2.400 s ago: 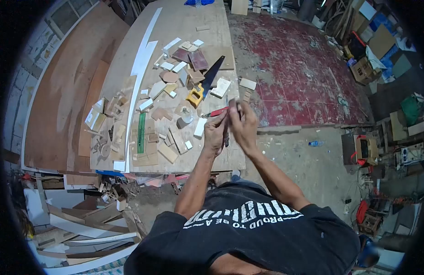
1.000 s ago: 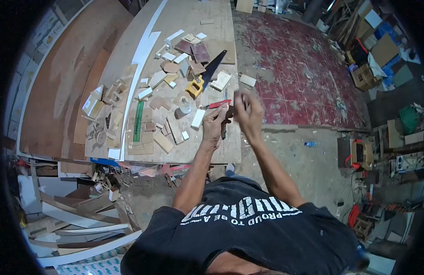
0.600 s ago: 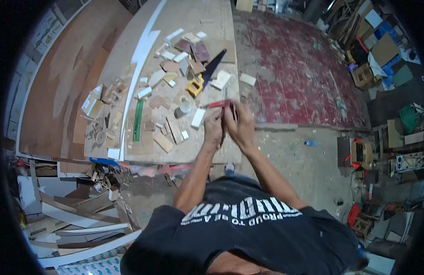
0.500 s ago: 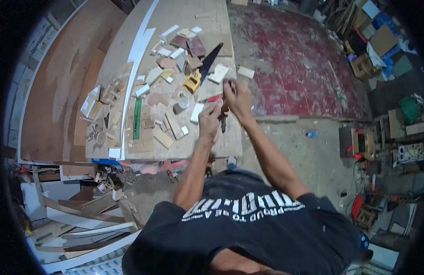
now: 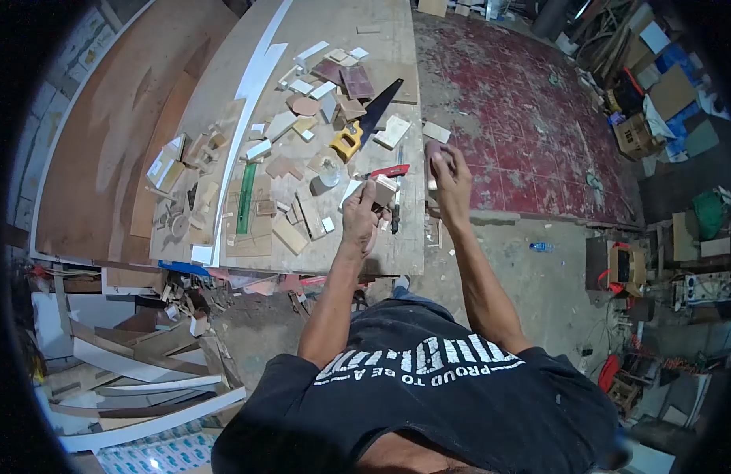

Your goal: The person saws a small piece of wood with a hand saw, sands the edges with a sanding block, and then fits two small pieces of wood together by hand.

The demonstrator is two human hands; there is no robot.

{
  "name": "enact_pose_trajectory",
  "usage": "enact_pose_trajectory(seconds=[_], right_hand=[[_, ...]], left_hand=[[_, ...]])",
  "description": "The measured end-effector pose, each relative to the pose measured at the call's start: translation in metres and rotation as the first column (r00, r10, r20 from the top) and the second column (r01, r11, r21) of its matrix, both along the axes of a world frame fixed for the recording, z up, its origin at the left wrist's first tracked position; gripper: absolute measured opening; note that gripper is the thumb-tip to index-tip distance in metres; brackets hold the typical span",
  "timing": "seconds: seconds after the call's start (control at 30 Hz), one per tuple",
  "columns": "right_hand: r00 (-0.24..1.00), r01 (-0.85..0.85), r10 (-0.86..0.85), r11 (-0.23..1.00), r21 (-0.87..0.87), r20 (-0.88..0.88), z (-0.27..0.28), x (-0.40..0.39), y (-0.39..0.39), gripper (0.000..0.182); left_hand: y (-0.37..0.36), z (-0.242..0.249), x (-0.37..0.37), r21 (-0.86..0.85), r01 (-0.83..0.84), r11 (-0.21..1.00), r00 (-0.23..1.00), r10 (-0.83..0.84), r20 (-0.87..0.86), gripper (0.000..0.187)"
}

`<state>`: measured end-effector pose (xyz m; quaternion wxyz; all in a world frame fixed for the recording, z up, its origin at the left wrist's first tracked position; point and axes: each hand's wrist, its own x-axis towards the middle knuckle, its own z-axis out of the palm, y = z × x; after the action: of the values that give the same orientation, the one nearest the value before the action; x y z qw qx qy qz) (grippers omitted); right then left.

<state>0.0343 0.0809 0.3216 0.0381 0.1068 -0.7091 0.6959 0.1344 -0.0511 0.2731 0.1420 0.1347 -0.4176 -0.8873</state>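
Note:
My left hand (image 5: 360, 215) grips a small pale wood block (image 5: 383, 189) over the near right part of the plywood workbench (image 5: 381, 253). My right hand (image 5: 448, 175) is raised just right of it, past the bench edge, closed on a small brownish piece (image 5: 433, 150) that may be sandpaper. A red-handled tool (image 5: 390, 171) and a thin dark tool (image 5: 396, 215) lie on the bench between and under my hands.
A yellow-handled hand saw (image 5: 364, 126), a green ruler (image 5: 244, 199), a small jar (image 5: 329, 169) and several wood offcuts litter the bench. A long white strip (image 5: 251, 95) runs up the bench. Scrap wood lies on the floor at left (image 5: 136, 371). Red tiled floor (image 5: 539, 118) spreads right.
My hands were together rubbing over the block; now they have parted, the right hand lifted away to the right while the left keeps the block low over the bench.

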Motion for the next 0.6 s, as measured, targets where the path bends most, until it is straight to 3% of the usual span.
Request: enact_pose_trajectory(seconds=[0.03, 0.1, 0.17, 0.23, 0.3, 0.4, 0.43, 0.47, 0.5, 0.53, 0.6], right_hand=[[1.0, -0.007, 0.007, 1.0, 0.004, 0.006, 0.002, 0.012, 0.004, 0.033], [0.981, -0.089, 0.121, 0.975, 0.201, -0.151, 0.002, 0.033, 0.01, 0.031], [0.934, -0.15, 0.23, 0.948, 0.282, -0.274, -0.002, 0.05, 0.003, 0.031], [0.902, -0.044, 0.177, 0.945, 0.325, -0.394, -0.001, 0.06, -0.008, 0.032], [0.925, -0.047, 0.171, 0.937, 0.347, -0.339, 0.01, 0.063, -0.014, 0.031], [0.881, 0.008, 0.138, 0.952, 0.306, -0.452, 0.016, 0.027, -0.027, 0.029], [0.919, -0.017, 0.124, 0.961, 0.277, -0.373, 0.014, 0.027, -0.03, 0.028], [0.892, 0.0, 0.14, 0.951, 0.309, -0.43, 0.01, 0.035, -0.027, 0.029], [0.853, 0.017, 0.163, 0.941, 0.339, -0.496, 0.006, 0.047, -0.023, 0.03], [0.918, -0.021, 0.14, 0.952, 0.306, -0.372, 0.009, 0.064, -0.017, 0.029], [0.892, 0.03, 0.143, 0.928, 0.371, -0.429, 0.011, 0.025, -0.022, 0.03]], left_hand=[[-0.003, 0.001, 0.004, -0.025, -0.008, 1.0, 1.0, 0.008, 0.006, 0.033], [-0.004, 0.011, 0.006, -0.053, -0.003, 0.999, 1.0, 0.004, 0.031, 0.032], [-0.005, 0.005, 0.001, -0.251, 0.044, 0.967, 0.998, -0.032, 0.053, 0.032], [0.003, 0.01, -0.005, -0.246, 0.03, 0.969, 0.999, -0.019, 0.047, 0.031], [0.007, 0.008, -0.011, -0.448, -0.129, 0.885, 0.991, 0.135, -0.02, 0.03], [0.004, 0.015, -0.01, -0.502, -0.061, 0.863, 0.996, 0.087, 0.027, 0.03], [0.003, 0.022, -0.005, -0.533, -0.026, 0.846, 0.996, 0.066, 0.056, 0.03], [-0.001, 0.031, -0.002, -0.55, -0.005, 0.835, 0.99, 0.08, 0.112, 0.03], [-0.004, 0.034, -0.005, -0.559, -0.024, 0.829, 0.992, 0.09, 0.092, 0.03], [-0.001, 0.032, -0.005, -0.58, -0.043, 0.813, 0.993, 0.097, 0.061, 0.03], [0.008, 0.025, -0.005, -0.62, -0.053, 0.783, 0.996, 0.082, 0.019, 0.029]])
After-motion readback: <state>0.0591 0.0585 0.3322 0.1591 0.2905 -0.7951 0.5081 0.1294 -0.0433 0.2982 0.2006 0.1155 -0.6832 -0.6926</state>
